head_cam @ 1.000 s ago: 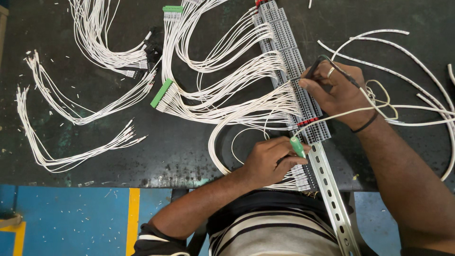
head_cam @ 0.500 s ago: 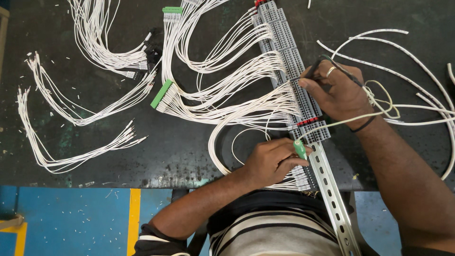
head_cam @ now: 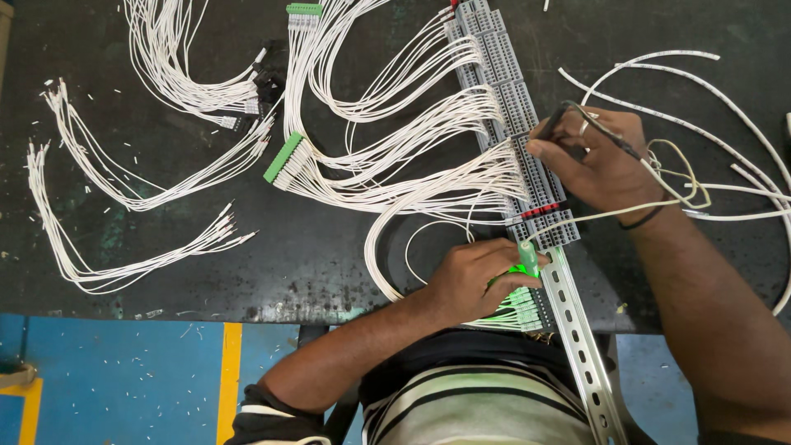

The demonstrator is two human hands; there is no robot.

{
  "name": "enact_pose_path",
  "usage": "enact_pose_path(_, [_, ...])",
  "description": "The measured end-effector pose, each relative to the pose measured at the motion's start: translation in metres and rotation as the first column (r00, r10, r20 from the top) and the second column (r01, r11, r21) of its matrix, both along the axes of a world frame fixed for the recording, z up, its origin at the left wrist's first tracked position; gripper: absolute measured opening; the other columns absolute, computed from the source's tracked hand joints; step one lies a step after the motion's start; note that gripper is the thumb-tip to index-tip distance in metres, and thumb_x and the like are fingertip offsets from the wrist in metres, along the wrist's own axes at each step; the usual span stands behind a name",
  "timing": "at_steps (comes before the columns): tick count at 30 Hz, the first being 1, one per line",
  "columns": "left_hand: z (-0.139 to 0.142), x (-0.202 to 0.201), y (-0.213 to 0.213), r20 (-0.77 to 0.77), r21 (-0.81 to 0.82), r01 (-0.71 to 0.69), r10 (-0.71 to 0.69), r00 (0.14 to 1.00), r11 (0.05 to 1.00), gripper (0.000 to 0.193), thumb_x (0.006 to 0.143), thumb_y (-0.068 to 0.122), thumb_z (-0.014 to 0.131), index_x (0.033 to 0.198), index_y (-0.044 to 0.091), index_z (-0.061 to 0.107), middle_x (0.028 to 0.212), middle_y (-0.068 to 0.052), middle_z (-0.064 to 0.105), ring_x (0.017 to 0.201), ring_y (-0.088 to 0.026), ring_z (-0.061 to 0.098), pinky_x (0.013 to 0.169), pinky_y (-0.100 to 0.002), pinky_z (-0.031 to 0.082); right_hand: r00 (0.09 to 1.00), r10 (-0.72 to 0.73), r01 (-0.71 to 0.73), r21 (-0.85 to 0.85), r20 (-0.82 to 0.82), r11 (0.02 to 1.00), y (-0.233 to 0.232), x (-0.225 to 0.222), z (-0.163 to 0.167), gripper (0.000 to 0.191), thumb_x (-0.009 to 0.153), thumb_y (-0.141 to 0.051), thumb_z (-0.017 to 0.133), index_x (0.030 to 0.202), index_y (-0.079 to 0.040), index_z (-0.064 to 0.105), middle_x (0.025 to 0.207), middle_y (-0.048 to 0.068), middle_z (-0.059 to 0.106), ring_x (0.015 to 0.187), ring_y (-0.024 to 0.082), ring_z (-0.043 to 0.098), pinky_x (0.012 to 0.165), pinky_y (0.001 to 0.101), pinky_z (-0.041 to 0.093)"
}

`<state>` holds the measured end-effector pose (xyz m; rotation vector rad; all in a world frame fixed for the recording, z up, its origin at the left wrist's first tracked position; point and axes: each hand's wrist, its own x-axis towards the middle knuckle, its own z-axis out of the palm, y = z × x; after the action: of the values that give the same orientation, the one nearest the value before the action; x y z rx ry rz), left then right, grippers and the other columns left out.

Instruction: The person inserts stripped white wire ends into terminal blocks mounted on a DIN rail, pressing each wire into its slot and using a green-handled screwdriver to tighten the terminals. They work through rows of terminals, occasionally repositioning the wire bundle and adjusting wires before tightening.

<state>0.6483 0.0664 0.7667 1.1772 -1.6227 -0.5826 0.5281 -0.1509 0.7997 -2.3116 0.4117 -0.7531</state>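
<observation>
Two hands wire the terminal strip (head_cam: 527, 148) at one o'clock: left hand (head_cam: 474, 280) clenches a green screwdriver (head_cam: 527, 257), right hand (head_cam: 601, 161) pinches a wire (head_cam: 659, 206); seating needs steady aim.

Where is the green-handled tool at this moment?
In the head view, the green-handled tool is low and right of centre, gripped in the left hand, against the metal rail just below the grey terminal blocks.
</observation>
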Motion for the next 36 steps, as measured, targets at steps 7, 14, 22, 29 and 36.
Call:
enact_pose_path(7, [-0.0002,-0.0020,-0.0002,0.012,0.026,-0.001,0.001,1.000,1.000,0.015,0.099,0.012,0.072,0.112,0.006,0.073,0.114,-0.007,0.074,0.095,-0.023,0.075,0.083,-0.034,0.062,1.000,0.016,-0.016,0.021,0.005,1.000,-0.0004,-0.0030,-0.0004,0.018,0.098,-0.014,0.078,0.108,0.000,0.073,0.094,0.011,0.075,0.086,0.016,0.076,0.075,0.0275,0.059])
enact_pose_path(14, [0.0008,-0.0026,0.0008,0.014,0.019,-0.017,0.017,1.000,1.000,0.020,0.098,0.012,0.074,0.116,0.005,0.072,0.108,-0.008,0.074,0.092,-0.024,0.075,0.079,-0.033,0.061,1.000,0.005,-0.005,0.000,-0.006,1.000,0.0005,-0.0023,0.0018,0.020,0.098,-0.014,0.079,0.108,0.001,0.072,0.094,0.013,0.075,0.086,0.017,0.076,0.074,0.0290,0.060])
enact_pose_path(22, [0.0040,-0.0020,0.0026,-0.068,0.029,0.005,-0.003,0.998,1.000,0.020,0.099,0.008,0.072,0.119,0.004,0.071,0.106,-0.009,0.073,0.091,-0.021,0.076,0.078,-0.031,0.063,1.000,-0.010,0.011,0.048,-0.014,0.999,0.0001,-0.0019,-0.0007,0.020,0.100,-0.013,0.076,0.110,0.003,0.070,0.097,0.015,0.076,0.092,0.019,0.077,0.080,0.0310,0.062])
enact_pose_path(29, [0.0048,-0.0034,0.0011,-0.042,0.044,0.012,-0.010,0.999,0.999,0.018,0.099,0.009,0.073,0.117,0.005,0.071,0.107,-0.009,0.074,0.088,-0.020,0.076,0.076,-0.030,0.062,1.000,-0.012,0.013,0.060,-0.016,0.998,0.0008,-0.0015,-0.0001,0.020,0.100,-0.013,0.076,0.109,0.003,0.069,0.097,0.015,0.076,0.093,0.020,0.077,0.080,0.0319,0.063])
enact_pose_path(36, [0.0034,-0.0025,0.0026,-0.064,0.046,0.025,-0.022,0.998,0.999,0.018,0.100,0.011,0.072,0.117,0.004,0.071,0.109,-0.009,0.074,0.089,-0.019,0.076,0.077,-0.029,0.062,0.999,-0.033,0.034,0.074,-0.012,0.997,0.0050,-0.0021,0.0025,0.018,0.101,-0.011,0.075,0.110,0.003,0.070,0.098,0.014,0.076,0.092,0.017,0.076,0.084,0.0298,0.061])
